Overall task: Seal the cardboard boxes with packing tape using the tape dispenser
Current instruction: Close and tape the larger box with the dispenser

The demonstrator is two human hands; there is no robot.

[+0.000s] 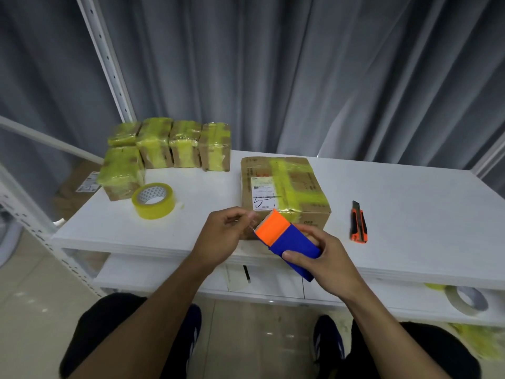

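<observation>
My right hand point(325, 258) grips the blue and orange tape dispenser point(284, 239) above the table's front edge, its toothed orange end pointing up and left. My left hand point(226, 233) pinches the clear tape end at that toothed edge. Just behind the dispenser sits a large cardboard box point(287, 187) with a white label and yellowish tape across its top. Several small boxes point(164, 146) wrapped in yellowish tape stand at the back left of the white table point(396, 203).
A loose roll of yellowish tape point(153, 201) lies on the table left of the large box. An orange and black utility knife point(358, 222) lies to the right. Another tape roll point(466, 299) sits on the lower shelf at right. Grey curtains hang behind.
</observation>
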